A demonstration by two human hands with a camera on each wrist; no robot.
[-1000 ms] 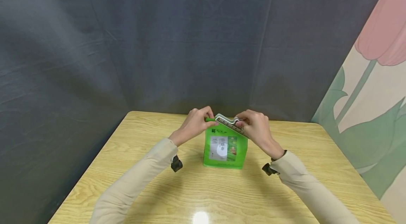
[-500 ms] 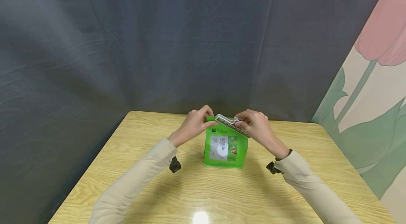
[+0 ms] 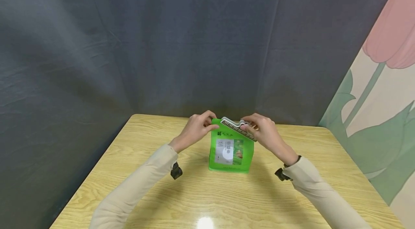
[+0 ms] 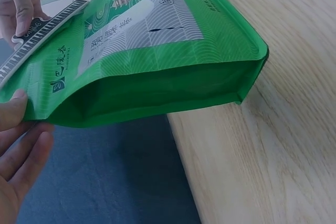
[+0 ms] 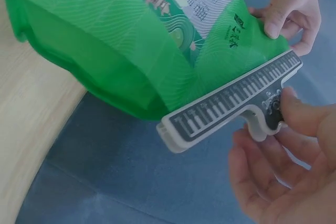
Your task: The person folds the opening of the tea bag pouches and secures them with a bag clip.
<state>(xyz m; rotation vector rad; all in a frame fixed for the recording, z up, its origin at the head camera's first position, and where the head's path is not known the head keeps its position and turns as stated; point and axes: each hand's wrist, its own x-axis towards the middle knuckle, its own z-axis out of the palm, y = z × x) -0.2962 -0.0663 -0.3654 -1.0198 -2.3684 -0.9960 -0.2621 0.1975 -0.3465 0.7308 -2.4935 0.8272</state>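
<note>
A green bag with a grey-and-green label and printed characters stands on the table in the head view. Across its top lies a long clip with a piano-key pattern, slanting down to the right. My left hand pinches the bag's upper left corner between thumb and fingers, beside the clip's end. With thumb above and fingers beneath, my right hand holds the clip's handle. The right wrist view shows the clip along the bag's top edge, the green bag bulging below it.
The wooden table has its far edge just behind the bag. A dark curtain hangs beyond it, and a wall with a painted tulip stands at the right. Each wrist carries a small black camera.
My left hand has shifted slightly left, its thumb drawing away from the clip's end. The right wrist has edged right and down. Clip and bag have barely moved.
</note>
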